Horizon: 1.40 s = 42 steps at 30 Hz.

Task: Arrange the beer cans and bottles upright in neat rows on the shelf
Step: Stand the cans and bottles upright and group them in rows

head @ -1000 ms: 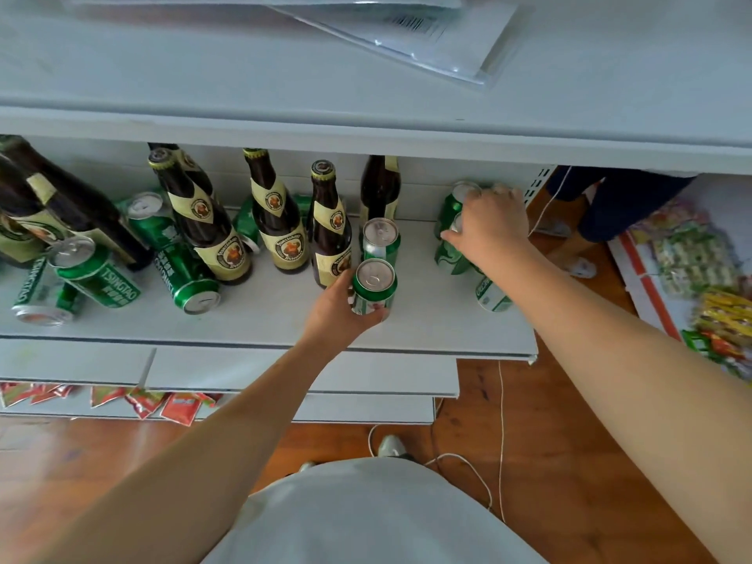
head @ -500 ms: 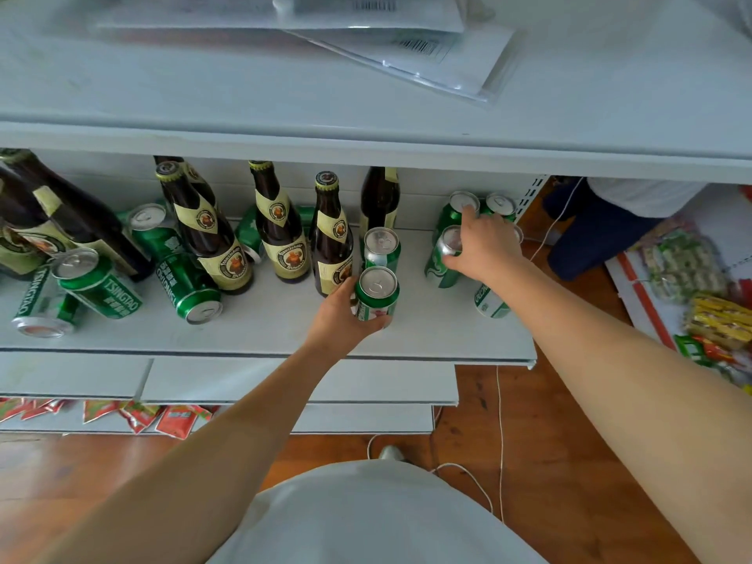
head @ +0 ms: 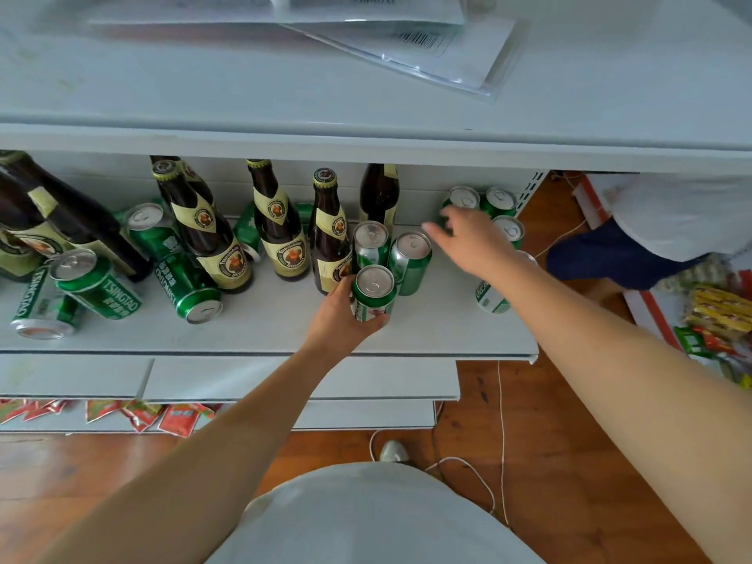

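On the white shelf (head: 264,325) my left hand (head: 339,319) grips an upright green beer can (head: 372,295) near the front edge. Right behind it stand two more upright cans, one at the left (head: 369,242) and one at the right (head: 410,262). My right hand (head: 472,242) hovers open just right of these two, holding nothing. Past it, three upright cans (head: 499,201) stand at the back right, and another can (head: 490,297) shows under my forearm. Brown bottles (head: 280,225) stand upright mid-shelf. Several green cans (head: 95,287) lie tipped at the left among leaning bottles (head: 61,221).
An upper shelf (head: 244,95) overhangs the bottles and carries plastic-sleeved papers (head: 407,42). Another person (head: 651,225) crouches at the right beside snack packets (head: 720,311) on the floor. Red packets (head: 142,413) lie under the shelf. A white cable (head: 502,421) runs over the wooden floor.
My right hand carried a can leftward from the right group, set it beside the rear middle can and let go. My left hand stays on the front can.
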### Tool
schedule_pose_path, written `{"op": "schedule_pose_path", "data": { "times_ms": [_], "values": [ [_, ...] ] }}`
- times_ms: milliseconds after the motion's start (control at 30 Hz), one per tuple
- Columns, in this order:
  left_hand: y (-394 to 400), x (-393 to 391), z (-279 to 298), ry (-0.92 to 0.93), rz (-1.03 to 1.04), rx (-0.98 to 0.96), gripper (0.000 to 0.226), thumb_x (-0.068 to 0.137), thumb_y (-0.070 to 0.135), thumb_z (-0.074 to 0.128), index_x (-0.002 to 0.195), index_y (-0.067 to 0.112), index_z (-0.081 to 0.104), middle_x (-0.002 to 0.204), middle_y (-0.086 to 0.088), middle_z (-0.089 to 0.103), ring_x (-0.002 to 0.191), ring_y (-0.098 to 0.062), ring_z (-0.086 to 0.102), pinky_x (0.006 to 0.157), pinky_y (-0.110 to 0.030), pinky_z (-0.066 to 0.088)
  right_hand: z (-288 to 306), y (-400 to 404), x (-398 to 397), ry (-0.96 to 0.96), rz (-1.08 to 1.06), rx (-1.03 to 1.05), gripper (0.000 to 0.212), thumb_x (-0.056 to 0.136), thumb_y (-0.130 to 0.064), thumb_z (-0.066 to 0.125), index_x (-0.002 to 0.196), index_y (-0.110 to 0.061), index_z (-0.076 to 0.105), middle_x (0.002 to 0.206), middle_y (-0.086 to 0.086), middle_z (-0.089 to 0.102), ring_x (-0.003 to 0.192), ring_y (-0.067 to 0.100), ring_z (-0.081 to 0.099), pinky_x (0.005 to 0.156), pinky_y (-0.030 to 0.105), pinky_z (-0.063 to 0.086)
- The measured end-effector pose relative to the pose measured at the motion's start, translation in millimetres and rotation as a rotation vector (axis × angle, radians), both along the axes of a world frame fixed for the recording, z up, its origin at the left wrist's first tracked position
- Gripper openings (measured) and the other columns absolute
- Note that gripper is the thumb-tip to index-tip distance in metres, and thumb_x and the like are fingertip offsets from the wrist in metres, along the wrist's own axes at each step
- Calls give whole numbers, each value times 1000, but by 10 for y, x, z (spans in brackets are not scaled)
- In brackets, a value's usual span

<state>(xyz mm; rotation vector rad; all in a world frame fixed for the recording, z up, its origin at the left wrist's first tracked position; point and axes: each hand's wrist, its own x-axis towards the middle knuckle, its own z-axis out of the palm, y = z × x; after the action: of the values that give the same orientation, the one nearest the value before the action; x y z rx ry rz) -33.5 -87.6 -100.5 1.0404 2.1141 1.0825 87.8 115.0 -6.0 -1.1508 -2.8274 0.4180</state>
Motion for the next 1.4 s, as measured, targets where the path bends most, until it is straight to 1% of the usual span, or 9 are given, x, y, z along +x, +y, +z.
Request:
{"op": "schedule_pose_path", "data": {
  "times_ms": [100, 200, 400, 600, 767, 933, 1100, 1233, 1400],
  "values": [
    [1, 14, 3, 21, 12, -15, 71, 72, 44, 80, 131, 25, 47, 124, 8, 60, 111, -14, 57, 92, -40, 53, 87, 298, 62, -75, -65, 335, 47, 95, -45, 52, 120, -5, 54, 112, 15, 62, 102, 30, 58, 86, 44, 51],
    [3, 18, 10, 31, 14, -25, 73, 71, 45, 80, 133, 25, 46, 126, 7, 60, 112, -14, 57, 94, -40, 52, 82, 535, 28, -254, -64, 446, 57, 90, -51, 57, 125, -7, 50, 120, 17, 59, 113, 34, 53, 95, 44, 40],
    [17, 33, 19, 22, 19, -21, 74, 71, 43, 81, 134, 25, 45, 126, 8, 60, 113, -12, 56, 96, -36, 51, -49, 665, -183, -329, -53, 362, 54, 84, -53, 65, 112, -8, 56, 106, 12, 63, 106, 30, 55, 92, 40, 37],
    [53, 71, 15, -3, 57, -41, 77, 67, 50, 79, 131, 27, 43, 122, 10, 60, 111, -12, 58, 89, -40, 56, -100, 604, -269, -195, -97, 283, 46, 80, -55, 68, 90, -12, 56, 92, 8, 59, 91, 27, 56, 74, 34, 34],
    [152, 167, -27, -21, 151, -35, 73, 70, 39, 85, 127, 15, 45, 126, 1, 58, 113, -14, 55, 94, -32, 52, -114, 527, -334, -104, -72, 192, 52, 77, -62, 67, 90, -12, 59, 90, 5, 60, 82, 22, 51, 67, 31, 30],
    [204, 213, -49, 69, 180, -91, 74, 71, 48, 82, 127, 15, 46, 127, -4, 53, 112, -19, 54, 93, -39, 53, -113, 439, -395, -80, 21, 227, 61, 80, -68, 60, 104, -12, 60, 95, 7, 65, 94, 29, 60, 68, 33, 37],
    [26, 39, 69, 227, 105, -150, 52, 80, 29, 78, 121, 13, 51, 112, -3, 56, 93, -20, 60, 74, -30, 52, 5, 387, -354, -34, -6, 151, 52, 93, -54, 46, 111, -7, 61, 97, 13, 67, 94, 33, 62, 78, 37, 47],
    [-426, -286, 204, 384, 480, -56, 19, 88, 18, 64, 105, 14, 57, 97, 1, 54, 85, -19, 55, 68, -30, 44, 156, 93, -372, 242, 11, 337, 34, 94, -28, 43, 92, -4, 66, 85, 13, 69, 78, 33, 63, 69, 39, 53],
    [-877, -833, 185, 437, 977, -203, 46, 83, 32, 68, 117, 8, 51, 119, -13, 50, 112, -32, 44, 96, -39, 35, 258, -461, -567, 537, 9, 66, 26, 83, -16, 51, 108, -12, 58, 106, 2, 62, 90, 21, 59, 76, 35, 49]
  ]
}}
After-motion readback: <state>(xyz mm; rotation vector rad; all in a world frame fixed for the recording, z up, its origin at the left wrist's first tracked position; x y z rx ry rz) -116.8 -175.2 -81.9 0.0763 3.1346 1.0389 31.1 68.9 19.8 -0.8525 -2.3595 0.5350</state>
